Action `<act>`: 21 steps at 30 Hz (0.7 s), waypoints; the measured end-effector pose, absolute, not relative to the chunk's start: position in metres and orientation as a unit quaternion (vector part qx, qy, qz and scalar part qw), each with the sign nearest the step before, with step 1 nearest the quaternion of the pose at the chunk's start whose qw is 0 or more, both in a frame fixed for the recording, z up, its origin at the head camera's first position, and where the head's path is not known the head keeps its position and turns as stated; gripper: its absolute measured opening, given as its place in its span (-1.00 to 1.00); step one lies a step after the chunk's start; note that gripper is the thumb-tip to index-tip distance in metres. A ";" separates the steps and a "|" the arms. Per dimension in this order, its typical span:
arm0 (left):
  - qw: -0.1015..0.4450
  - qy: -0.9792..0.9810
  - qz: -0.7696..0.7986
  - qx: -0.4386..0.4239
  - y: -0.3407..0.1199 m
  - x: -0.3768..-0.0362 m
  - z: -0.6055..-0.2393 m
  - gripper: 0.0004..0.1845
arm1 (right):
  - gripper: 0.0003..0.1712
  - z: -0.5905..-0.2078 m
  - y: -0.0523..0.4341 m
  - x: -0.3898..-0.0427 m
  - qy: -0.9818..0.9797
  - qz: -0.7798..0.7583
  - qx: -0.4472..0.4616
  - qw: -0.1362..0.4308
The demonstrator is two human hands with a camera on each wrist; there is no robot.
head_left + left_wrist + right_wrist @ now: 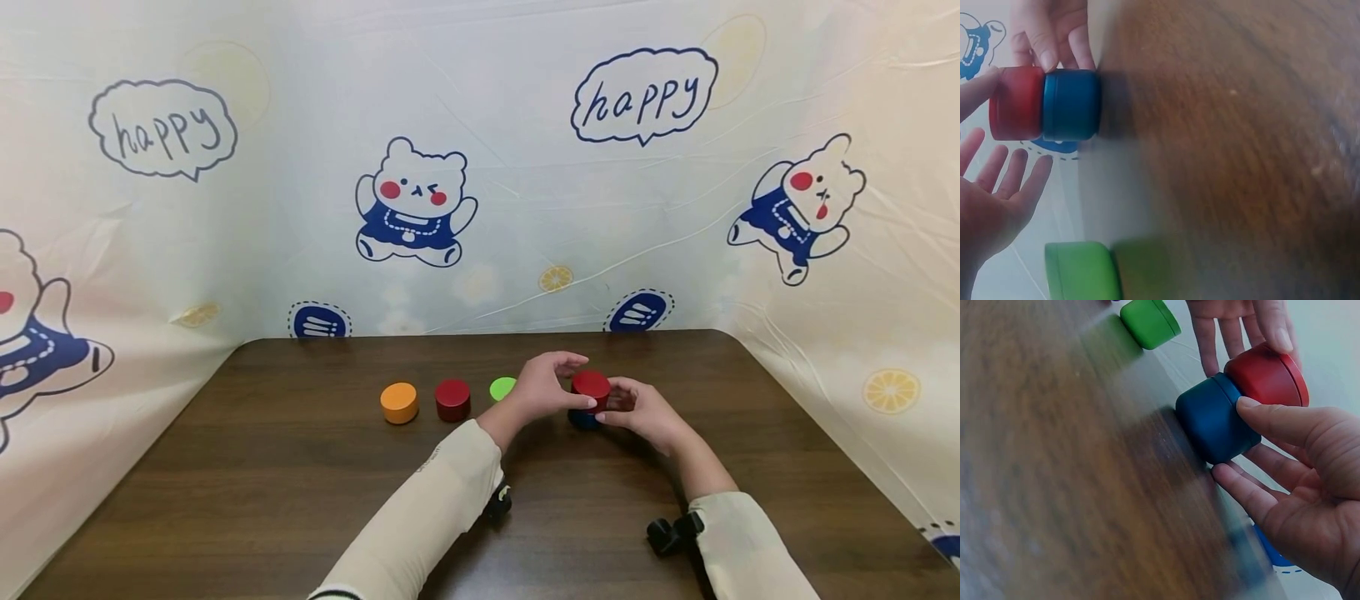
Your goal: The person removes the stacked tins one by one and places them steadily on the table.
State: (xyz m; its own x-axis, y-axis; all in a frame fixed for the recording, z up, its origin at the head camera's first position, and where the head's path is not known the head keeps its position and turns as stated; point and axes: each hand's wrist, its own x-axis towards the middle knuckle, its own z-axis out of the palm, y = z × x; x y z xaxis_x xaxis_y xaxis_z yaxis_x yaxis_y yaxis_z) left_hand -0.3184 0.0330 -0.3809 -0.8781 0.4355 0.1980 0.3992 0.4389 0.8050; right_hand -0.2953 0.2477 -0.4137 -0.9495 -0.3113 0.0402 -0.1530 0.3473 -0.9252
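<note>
A red round block [592,386] stands stacked on a blue round block [581,420] on the dark wooden table [300,500]. My left hand [543,387] arches beside the stack on its left. Its fingers are spread straight [1004,175] and only the thumb touches the red block [1016,103]. My right hand [637,408] cups the stack from the right. Its thumb tip rests where the blue block [1216,419] meets the red block [1266,375], and its fingers lie relaxed alongside.
A green round block [502,387] sits just left of my left hand, with a dark red block [452,399] and an orange block [399,402] further left in a row. A printed cloth backdrop [480,167] walls the table's back and sides.
</note>
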 end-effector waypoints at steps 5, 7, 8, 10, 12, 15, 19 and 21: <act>0.027 0.849 0.472 0.237 0.035 -0.319 -0.386 -0.37 | -0.38 -0.415 0.248 -0.295 0.816 -0.556 -0.145 0.073; 0.028 0.850 0.469 0.236 0.035 -0.319 -0.389 -0.37 | -0.38 -0.415 0.248 -0.295 0.815 -0.555 -0.145 0.074; 0.028 0.851 0.468 0.237 0.035 -0.319 -0.390 -0.37 | -0.38 -0.415 0.248 -0.295 0.816 -0.555 -0.146 0.073; 0.026 0.851 0.466 0.241 0.035 -0.320 -0.391 -0.38 | -0.38 -0.416 0.248 -0.296 0.818 -0.551 -0.149 0.073; 0.025 0.851 0.465 0.245 0.035 -0.320 -0.392 -0.38 | -0.38 -0.416 0.248 -0.296 0.820 -0.549 -0.143 0.070; 0.024 0.849 0.466 0.248 0.035 -0.319 -0.391 -0.38 | -0.39 -0.417 0.248 -0.297 0.823 -0.546 -0.138 0.070; 0.026 0.850 0.465 0.248 0.033 -0.318 -0.389 -0.39 | -0.40 -0.417 0.249 -0.297 0.825 -0.545 -0.133 0.073; 0.026 0.849 0.466 0.248 0.032 -0.317 -0.389 -0.39 | -0.40 -0.417 0.249 -0.298 0.825 -0.545 -0.132 0.076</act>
State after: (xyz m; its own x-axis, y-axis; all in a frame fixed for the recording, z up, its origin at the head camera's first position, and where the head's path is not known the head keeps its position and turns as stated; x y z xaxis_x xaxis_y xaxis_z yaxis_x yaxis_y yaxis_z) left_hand -0.3171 0.0318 -0.3889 -0.8758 0.4450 0.1870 0.3970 0.4437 0.8034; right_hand -0.2976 0.2492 -0.4174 -0.9539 -0.2995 0.0188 -0.1349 0.3719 -0.9184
